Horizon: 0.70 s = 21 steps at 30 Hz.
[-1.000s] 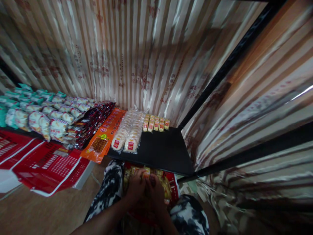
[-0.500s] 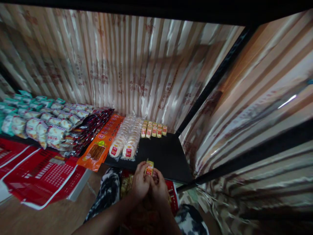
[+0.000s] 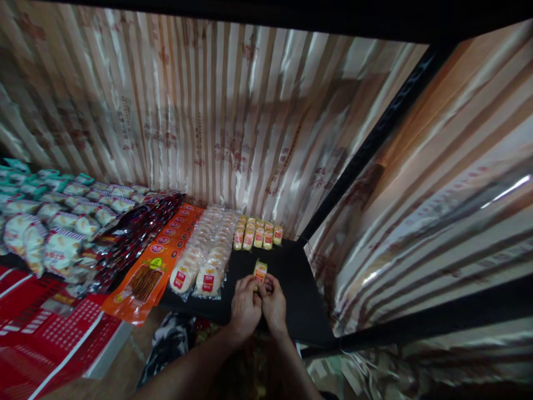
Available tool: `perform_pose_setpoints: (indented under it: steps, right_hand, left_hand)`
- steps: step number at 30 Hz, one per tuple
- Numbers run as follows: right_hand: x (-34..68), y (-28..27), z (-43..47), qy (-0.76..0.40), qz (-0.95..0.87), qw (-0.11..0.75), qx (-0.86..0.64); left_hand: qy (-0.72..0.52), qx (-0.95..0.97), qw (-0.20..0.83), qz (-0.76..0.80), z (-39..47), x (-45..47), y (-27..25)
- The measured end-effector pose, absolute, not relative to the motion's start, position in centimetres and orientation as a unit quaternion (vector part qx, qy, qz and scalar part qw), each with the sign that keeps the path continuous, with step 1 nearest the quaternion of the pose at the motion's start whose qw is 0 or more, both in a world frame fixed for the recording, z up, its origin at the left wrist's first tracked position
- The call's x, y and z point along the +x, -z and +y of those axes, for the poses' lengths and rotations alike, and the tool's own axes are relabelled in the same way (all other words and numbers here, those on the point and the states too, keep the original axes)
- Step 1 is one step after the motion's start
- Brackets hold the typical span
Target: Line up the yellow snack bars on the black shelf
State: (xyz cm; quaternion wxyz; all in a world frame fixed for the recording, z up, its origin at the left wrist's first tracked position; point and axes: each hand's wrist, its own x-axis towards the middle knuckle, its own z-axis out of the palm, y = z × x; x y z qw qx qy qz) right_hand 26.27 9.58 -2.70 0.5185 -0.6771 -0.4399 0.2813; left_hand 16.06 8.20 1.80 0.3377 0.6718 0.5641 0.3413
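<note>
A small yellow snack packet [image 3: 260, 269] with a red and white label is pinched between my two hands over the black shelf. My left hand [image 3: 245, 305] grips its left side, and my right hand [image 3: 273, 304] closes on its lower right. Fingers cover the packet's bottom part. Beyond it, similar yellow packets [image 3: 259, 237] stand in short rows against the back curtain. Left of those lie two rows of round white crackers [image 3: 208, 280] in clear wrappers.
An orange bag of brown sticks [image 3: 145, 280] lies left of the crackers, overhanging the shelf [image 3: 291, 294] edge. Dark red packets [image 3: 125, 239] and white snack bags [image 3: 62, 250] are stacked further left. A red printed bag [image 3: 54, 339] sits below. Black frame bars [image 3: 375, 133] stand at right.
Both hands have moved forward and up, carrying the yellow packet from above my lap to over the shelf. The view has shifted slightly to the right.
</note>
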Motion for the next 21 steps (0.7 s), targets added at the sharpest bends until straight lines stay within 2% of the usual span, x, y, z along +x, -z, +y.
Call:
perform_pose_setpoints:
  steps: [13,21]
  right_hand:
    - [27.8,2.2,17.8,-0.154,-0.459,0.519,-0.705]
    - [28.3,2.4,20.8,-0.145,-0.469,0.511,-0.706]
  left_hand:
    - [-0.285,0.699,0.325,0.57,15.4,18.6,-1.8]
    - [-0.255,0.701,0.333,0.576,17.7,19.0,-2.3]
